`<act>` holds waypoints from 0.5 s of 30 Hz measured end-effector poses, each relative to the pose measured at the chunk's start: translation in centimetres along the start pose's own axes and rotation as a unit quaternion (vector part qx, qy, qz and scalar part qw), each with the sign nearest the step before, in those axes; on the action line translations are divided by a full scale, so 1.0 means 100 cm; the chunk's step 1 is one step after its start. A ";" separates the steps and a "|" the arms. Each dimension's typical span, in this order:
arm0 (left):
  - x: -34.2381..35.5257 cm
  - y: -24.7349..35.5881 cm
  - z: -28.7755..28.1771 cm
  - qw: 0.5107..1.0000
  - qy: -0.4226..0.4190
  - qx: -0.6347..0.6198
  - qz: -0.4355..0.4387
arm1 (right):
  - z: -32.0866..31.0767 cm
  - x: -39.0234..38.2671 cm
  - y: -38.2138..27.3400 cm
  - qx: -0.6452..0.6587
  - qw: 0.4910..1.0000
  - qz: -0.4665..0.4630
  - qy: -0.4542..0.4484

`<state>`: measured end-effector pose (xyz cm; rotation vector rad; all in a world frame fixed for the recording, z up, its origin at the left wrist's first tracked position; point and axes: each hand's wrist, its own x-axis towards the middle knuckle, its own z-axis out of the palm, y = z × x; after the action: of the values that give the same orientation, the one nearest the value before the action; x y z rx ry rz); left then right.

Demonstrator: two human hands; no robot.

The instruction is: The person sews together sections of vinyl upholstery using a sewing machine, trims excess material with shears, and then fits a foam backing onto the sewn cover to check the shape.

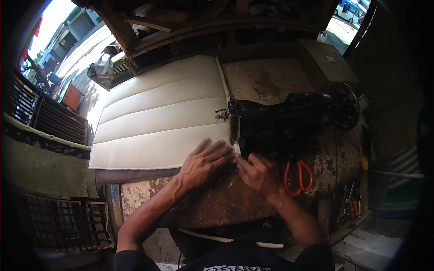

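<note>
A cream padded panel (158,113) with stitched channels lies across the table, its right edge under the head of a black sewing machine (289,110). My left hand (205,158) rests flat on the panel's near right corner, fingers stretched out towards the machine. Just in front of the presser foot, my right hand (257,171) is closed, its fingertips at a narrow cream edging strip (237,149) along the panel's border. The strip's end is partly covered by the fingers. Dark fabric (135,175) shows beneath the panel's near edge.
Scissors with red handles (298,177) lie right of my right hand on the worn table (203,203). A cardboard box (327,65) stands behind the machine, whose handwheel (348,106) is at the right. A wooden shelf frame (181,36) borders the far side.
</note>
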<state>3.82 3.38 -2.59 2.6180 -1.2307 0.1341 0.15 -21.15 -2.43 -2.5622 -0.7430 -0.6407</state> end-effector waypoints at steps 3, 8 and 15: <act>0.005 -0.003 -0.002 1.000 0.010 -0.017 0.003 | 0.006 -0.003 0.002 0.031 0.999 0.026 0.003; 0.007 -0.012 -0.001 0.997 0.056 -0.051 0.011 | 0.005 0.002 0.003 0.047 0.998 0.030 0.007; 0.013 -0.018 -0.004 0.996 0.058 -0.070 0.016 | 0.007 0.004 0.003 0.045 0.998 0.044 0.000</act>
<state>6.08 3.64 -2.26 2.4362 -1.1969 0.1951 0.85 -20.88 -2.86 -2.4967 -0.6393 -0.5671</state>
